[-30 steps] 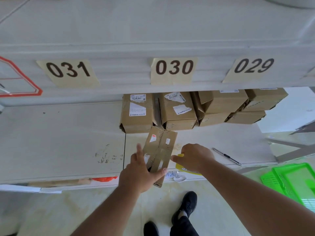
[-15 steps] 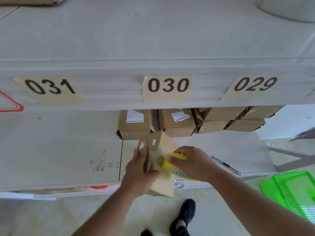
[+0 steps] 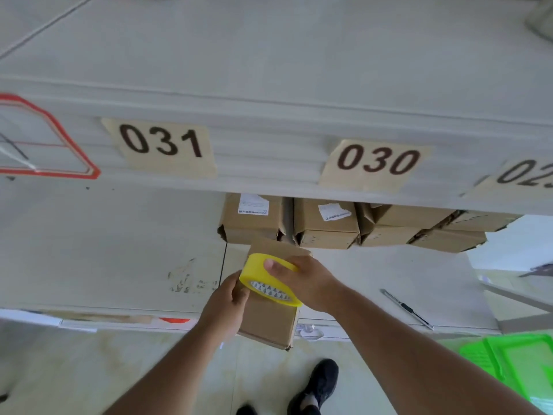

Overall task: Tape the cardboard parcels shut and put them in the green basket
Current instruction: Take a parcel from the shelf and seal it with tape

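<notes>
Parcel (image 3: 270,319) sits in front of me, overhanging the bench's (image 3: 119,259) front edge, its long axis running away from me toward the stacked parcels (image 3: 326,226) at the back. My left hand (image 3: 227,307) grips its left side; my right hand (image 3: 302,280) holds the yellow tape roll (image 3: 269,280) flat on its top, thumb through the core. I judge the tape must run along that axis toward me. The green basket (image 3: 514,360) lies low on my right, with open floor between.

Brown parcel (image 3: 270,320) tilted, yellow tape roll (image 3: 263,283) atop.
</notes>
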### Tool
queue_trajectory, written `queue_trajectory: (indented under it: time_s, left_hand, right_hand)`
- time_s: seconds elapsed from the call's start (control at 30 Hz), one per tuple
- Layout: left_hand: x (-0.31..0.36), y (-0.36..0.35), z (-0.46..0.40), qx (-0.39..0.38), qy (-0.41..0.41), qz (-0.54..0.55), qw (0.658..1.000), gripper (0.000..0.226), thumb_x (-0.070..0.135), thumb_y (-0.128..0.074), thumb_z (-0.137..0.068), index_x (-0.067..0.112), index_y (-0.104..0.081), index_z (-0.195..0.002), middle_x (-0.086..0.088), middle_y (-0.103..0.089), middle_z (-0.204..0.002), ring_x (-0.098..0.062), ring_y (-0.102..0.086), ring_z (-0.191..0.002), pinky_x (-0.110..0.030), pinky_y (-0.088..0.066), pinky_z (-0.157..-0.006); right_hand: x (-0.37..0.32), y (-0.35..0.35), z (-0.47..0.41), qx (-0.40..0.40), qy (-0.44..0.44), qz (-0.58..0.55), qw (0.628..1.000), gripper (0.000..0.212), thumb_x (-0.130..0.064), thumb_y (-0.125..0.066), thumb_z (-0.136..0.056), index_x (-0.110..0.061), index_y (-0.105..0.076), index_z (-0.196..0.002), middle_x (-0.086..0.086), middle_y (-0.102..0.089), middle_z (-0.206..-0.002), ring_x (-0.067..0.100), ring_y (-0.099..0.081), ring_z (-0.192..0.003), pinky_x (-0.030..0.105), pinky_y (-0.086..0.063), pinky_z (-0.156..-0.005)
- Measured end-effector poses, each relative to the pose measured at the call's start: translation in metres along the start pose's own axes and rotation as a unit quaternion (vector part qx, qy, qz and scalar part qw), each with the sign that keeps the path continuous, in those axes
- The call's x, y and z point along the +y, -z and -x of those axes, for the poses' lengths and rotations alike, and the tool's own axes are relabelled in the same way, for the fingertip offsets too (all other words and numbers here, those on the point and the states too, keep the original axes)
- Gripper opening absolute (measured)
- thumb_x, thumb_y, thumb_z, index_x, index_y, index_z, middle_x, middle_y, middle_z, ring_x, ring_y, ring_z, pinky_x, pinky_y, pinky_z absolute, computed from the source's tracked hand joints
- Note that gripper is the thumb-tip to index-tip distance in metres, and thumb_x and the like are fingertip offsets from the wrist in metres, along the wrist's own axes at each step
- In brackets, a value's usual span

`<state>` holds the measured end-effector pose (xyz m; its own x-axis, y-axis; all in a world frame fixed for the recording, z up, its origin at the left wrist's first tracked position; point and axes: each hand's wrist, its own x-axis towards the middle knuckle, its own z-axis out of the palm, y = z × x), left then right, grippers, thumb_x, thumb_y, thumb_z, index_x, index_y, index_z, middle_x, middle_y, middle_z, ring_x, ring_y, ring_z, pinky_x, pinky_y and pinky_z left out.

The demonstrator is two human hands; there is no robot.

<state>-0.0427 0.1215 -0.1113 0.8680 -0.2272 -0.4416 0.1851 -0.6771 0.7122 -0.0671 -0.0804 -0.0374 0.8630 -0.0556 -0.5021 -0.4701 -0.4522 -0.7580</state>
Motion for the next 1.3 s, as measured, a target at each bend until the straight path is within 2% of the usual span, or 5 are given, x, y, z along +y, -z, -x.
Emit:
queue_trajectory:
  time_s: [0.37,0.5,0.8,0.97,1.3]
  left_hand:
    - [0.048,-0.009,-0.051,-0.069,-0.123,-0.148,0.979,0.046,0.022,-0.043,-0.099,0.034,-0.057,-0.142,-0.002,-0.064,-0.141,-0.027,-0.06,-0.126,-0.036,-0.047,-0.104]
    - [0.071,-0.019,-0.006,0.17,-0.068,0.061,0.981,0.026,0.028,-0.055,-0.099,0.024,-0.068,-0.121,0.0,-0.072,-0.118,-0.027,-0.066,-0.113,-0.035,-0.05,-0.092]
    - [0.126,-0.043,0.048,-0.074,0.099,0.219,0.968,0.045,0.062,-0.057,-0.096,0.029,-0.062,-0.125,0.012,-0.069,-0.108,-0.01,-0.065,-0.101,-0.032,-0.047,-0.084]
    - [0.12,-0.043,0.042,-0.11,0.142,0.243,0.953,0.046,0.07,-0.07,-0.082,0.038,-0.059,-0.113,0.012,-0.069,-0.116,-0.019,-0.065,-0.113,-0.044,-0.046,-0.11]
    - [0.134,0.011,0.018,-0.267,0.074,0.155,0.948,0.045,0.041,-0.063,-0.094,0.007,-0.069,-0.123,-0.017,-0.076,-0.113,-0.031,-0.071,-0.114,-0.05,-0.048,-0.11]
  right_hand:
    - [0.06,0.013,0.036,0.021,-0.012,-0.134,0.991,0.055,-0.063,-0.078,-0.076,-0.029,-0.073,-0.119,-0.004,-0.077,-0.116,0.017,-0.07,-0.113,0.049,-0.05,-0.11]
    - [0.059,0.013,0.04,0.032,0.006,-0.158,0.987,0.06,-0.062,-0.076,-0.073,-0.028,-0.071,-0.123,-0.007,-0.077,-0.115,0.012,-0.071,-0.111,0.046,-0.051,-0.108]
    - [0.063,0.029,0.043,-0.008,0.073,-0.037,0.997,0.054,-0.061,-0.069,-0.078,-0.037,-0.065,-0.127,-0.009,-0.073,-0.118,0.017,-0.067,-0.112,0.046,-0.052,-0.103]
    - [0.095,0.073,0.031,-0.008,0.066,0.352,0.934,0.099,-0.058,-0.065,-0.089,-0.039,-0.007,-0.166,-0.01,0.002,-0.175,0.018,-0.007,-0.16,0.04,-0.019,-0.128]
    - [0.113,-0.04,0.056,0.229,0.006,0.268,0.936,0.054,-0.065,-0.067,-0.076,-0.03,-0.057,-0.116,0.003,-0.052,-0.101,0.031,-0.065,-0.079,0.039,-0.053,-0.057]
